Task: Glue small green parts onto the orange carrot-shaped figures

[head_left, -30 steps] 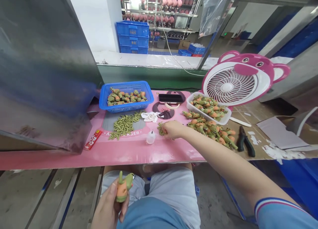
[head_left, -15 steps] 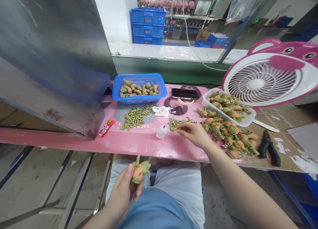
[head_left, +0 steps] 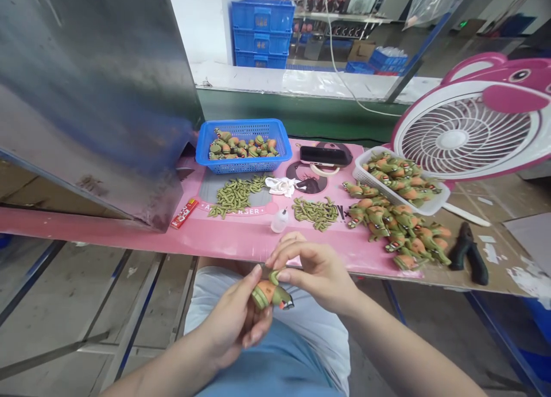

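My left hand is closed around a small green-and-orange toy figure, tilted over my lap with its head to the right. Thumb and fingertips of my right hand pinch a small curved green piece against the figure's upper side; whether it is joined to the body I cannot tell. On the table beyond my hands stands a small translucent squeeze bottle with a thin tip. Right of it lies a pile of green curved pieces, and a larger pile of similar pieces lies to the left.
A blue basket holds several figures at the back. More figures are heaped at right beside a white basket. A phone, white cloth, pliers, pink fan and metal box surround the work area.
My right hand has come from the right-hand pile of green pieces back to the figure. My left hand has moved up and right, turning the figure onto its side.
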Demonstrator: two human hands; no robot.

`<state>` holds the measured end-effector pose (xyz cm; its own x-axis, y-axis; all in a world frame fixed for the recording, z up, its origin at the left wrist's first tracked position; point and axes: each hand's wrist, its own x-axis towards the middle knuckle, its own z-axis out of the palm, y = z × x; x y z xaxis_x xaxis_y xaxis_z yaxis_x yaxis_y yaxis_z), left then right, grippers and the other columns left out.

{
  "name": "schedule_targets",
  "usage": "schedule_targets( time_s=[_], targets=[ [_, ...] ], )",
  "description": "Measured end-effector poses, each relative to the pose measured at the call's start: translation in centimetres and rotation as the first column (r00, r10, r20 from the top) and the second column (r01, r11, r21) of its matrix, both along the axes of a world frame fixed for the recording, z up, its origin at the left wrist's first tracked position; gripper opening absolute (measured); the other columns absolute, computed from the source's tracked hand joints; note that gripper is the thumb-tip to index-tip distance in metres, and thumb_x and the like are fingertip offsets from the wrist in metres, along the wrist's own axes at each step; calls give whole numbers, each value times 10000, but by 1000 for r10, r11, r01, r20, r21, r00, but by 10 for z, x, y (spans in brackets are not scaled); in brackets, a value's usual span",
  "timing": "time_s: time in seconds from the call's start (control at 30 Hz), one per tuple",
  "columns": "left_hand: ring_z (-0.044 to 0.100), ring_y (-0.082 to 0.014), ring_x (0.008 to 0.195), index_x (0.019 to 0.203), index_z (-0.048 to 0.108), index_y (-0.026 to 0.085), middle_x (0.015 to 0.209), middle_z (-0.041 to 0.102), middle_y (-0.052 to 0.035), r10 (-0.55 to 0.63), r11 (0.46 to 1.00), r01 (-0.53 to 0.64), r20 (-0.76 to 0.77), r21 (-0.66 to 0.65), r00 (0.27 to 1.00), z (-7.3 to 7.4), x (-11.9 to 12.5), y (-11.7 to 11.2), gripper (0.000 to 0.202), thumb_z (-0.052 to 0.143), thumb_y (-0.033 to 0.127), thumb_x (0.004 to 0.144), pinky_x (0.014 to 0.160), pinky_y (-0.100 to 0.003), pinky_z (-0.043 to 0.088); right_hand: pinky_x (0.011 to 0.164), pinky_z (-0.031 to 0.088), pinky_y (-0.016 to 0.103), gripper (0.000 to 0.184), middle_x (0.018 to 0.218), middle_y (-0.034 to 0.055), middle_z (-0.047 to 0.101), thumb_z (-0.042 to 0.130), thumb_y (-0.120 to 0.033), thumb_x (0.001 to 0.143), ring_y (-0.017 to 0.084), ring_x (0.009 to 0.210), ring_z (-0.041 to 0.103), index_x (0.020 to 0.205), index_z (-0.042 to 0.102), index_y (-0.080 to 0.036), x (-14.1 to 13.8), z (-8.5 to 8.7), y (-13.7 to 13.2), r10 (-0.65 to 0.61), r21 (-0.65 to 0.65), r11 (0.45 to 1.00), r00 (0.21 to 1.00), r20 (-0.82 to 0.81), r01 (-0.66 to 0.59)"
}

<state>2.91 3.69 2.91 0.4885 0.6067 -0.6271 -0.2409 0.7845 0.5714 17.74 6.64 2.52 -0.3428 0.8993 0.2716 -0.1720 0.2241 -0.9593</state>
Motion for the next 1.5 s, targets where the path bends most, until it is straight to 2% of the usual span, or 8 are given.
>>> schedule_targets(
  time_s=[0.3, 0.5, 0.7, 0.83, 0.93, 1.2, 1.4, 1.5],
  targets=[
    [163, -20, 215, 515, 459, 165, 275, 336, 85, -14, 1000, 14, 22, 10, 1000, -3, -2, -3, 495, 621, 627, 593, 270, -181, 71, 836, 382, 348, 167, 786, 39, 677, 671, -368, 773, 182, 845, 524, 746, 655, -203, 1, -5, -2, 89, -21, 996, 996, 23, -89],
    [153, -19, 218, 489, 453, 164, 261, 311, 83, -34, 999, 34, 11, -5, 999, -4, -1, -4, 498, 584, 623, 631, 274, -175, 72, 798, 391, 334, 148, 806, 36, 671, 642, -339, 805, 167, 819, 541, 755, 645, -200, 0, -3, -2, 98, 72, 992, 992, 76, -104],
    [159, -14, 218, 477, 460, 161, 263, 315, 82, -44, 998, 46, 32, -46, 999, -6, -3, -4, 511, 629, 635, 560, 272, -163, 75, 818, 367, 343, 163, 830, 48, 670, 595, -313, 844, 160, 825, 546, 755, 616, -179, 1, -1, 0, 74, 223, 968, 977, 198, -119],
    [146, -13, 219, 456, 435, 161, 259, 297, 76, -60, 992, 64, 39, -109, 997, -7, -2, -4, 521, 540, 617, 685, 277, -159, 62, 828, 368, 357, 133, 871, 50, 659, 584, -291, 851, 169, 856, 536, 778, 610, -184, 3, -2, 0, 81, 267, 953, 968, 237, -145],
    [129, -16, 212, 450, 432, 158, 251, 272, 75, -88, 981, 94, 39, -169, 995, -6, 0, -4, 558, 428, 610, 778, 273, -160, 45, 839, 371, 365, 120, 910, 50, 650, 580, -285, 852, 179, 891, 524, 784, 614, -192, 6, -3, 0, 93, 267, 949, 957, 274, -168],
    [138, -17, 207, 446, 431, 159, 252, 273, 77, -111, 979, 116, 36, -166, 993, -6, 2, -4, 594, 445, 684, 723, 264, -160, 48, 886, 346, 398, 58, 1000, 56, 619, 592, -230, 837, 200, 960, 483, 811, 629, -194, 13, 10, 1, 90, 281, 931, 895, 436, -231],
    [143, -16, 199, 429, 418, 164, 242, 269, 77, -112, 971, 118, 40, -209, 993, -6, 3, -6, 609, 455, 711, 693, 254, -152, 51, 858, 359, 377, 86, 1014, 69, 617, 582, -190, 835, 191, 942, 512, 751, 590, -175, 8, 7, 0, 137, 248, 937, 911, 388, -246],
    [137, -13, 199, 421, 410, 162, 243, 257, 78, -106, 961, 113, 41, -252, 993, -6, 3, -5, 628, 393, 707, 733, 251, -141, 53, 853, 354, 382, 86, 1041, 72, 612, 585, -158, 827, 191, 934, 521, 744, 575, -174, 7, 2, -1, 137, 240, 941, 915, 379, -240]
  ],
)
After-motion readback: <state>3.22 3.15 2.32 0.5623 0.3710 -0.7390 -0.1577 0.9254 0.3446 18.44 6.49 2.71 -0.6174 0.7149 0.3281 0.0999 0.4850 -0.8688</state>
